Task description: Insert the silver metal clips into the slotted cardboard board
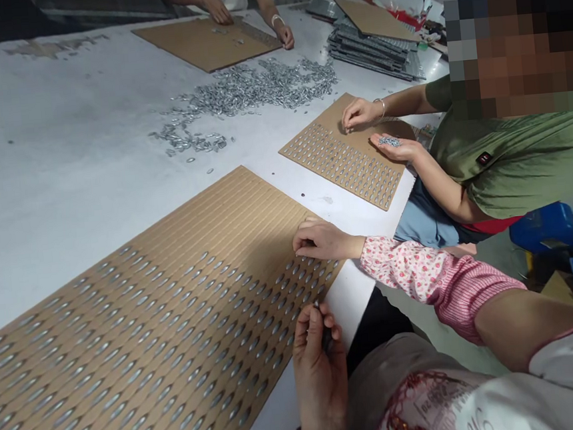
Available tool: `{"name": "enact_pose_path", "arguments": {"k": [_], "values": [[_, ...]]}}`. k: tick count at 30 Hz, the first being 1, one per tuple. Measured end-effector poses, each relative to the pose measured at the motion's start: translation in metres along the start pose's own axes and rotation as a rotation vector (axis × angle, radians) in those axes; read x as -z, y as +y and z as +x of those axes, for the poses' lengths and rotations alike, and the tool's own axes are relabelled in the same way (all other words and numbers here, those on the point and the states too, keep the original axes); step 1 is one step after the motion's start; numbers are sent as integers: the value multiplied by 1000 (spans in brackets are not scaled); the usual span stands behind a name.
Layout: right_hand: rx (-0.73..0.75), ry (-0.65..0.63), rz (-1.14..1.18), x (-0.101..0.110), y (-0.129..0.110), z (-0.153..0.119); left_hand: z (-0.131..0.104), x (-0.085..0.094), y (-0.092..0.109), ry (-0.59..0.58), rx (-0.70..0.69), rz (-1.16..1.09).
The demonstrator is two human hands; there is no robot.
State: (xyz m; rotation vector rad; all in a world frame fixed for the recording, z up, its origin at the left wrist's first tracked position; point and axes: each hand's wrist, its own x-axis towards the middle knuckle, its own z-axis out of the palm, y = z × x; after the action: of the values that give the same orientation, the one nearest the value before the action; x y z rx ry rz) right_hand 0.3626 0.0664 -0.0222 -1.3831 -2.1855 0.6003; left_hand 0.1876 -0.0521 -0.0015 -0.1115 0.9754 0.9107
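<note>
Close to the camera, a big cardboard board (140, 321) lies slantwise on the white desk (60, 148), its rows of slots filled with small metal pieces over the near and middle part, while the far strip stays bare. The right hand (321, 241), in a pink flowered sleeve (422, 277), rests palm down on the board's right corner, fingers bent together and touching the filled slots; whether it pinches a piece cannot be told. The left hand (318, 366) sits at the board's near right edge, fingers curled shut around a small dark bundle of pieces (326, 337).

Farther right, a person in a green shirt (517, 155) works over a smaller board (346, 159): one hand (360, 113) presses its far edge, the other hand (395, 146) lies palm up with a few pieces in it. A loose heap of pieces (255, 87) spreads over the desk in the middle distance. At the far edge another person's two hands (249, 21) rest on a third board (206, 43). A stack of grey trays (375, 46) with cardboard on top stands far right, and blue crates (558, 228) sit low at the right.
</note>
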Motion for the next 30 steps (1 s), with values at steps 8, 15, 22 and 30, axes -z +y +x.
{"name": "enact_pose_path", "arguments": {"k": [8, 15, 22, 30], "values": [[-21, -359, 591, 16, -46, -35, 3, -4, 0, 68, -67, 31], [-274, -99, 779, 18, -24, -33, -2, -3, 4, -59, -77, 170], [-69, -101, 28, 30, 13, -9, 0, 0, 1, -194, 96, 26], [-19, -145, -49, 21, 20, -2, 1, 4, -1, -127, 27, 89]]}}
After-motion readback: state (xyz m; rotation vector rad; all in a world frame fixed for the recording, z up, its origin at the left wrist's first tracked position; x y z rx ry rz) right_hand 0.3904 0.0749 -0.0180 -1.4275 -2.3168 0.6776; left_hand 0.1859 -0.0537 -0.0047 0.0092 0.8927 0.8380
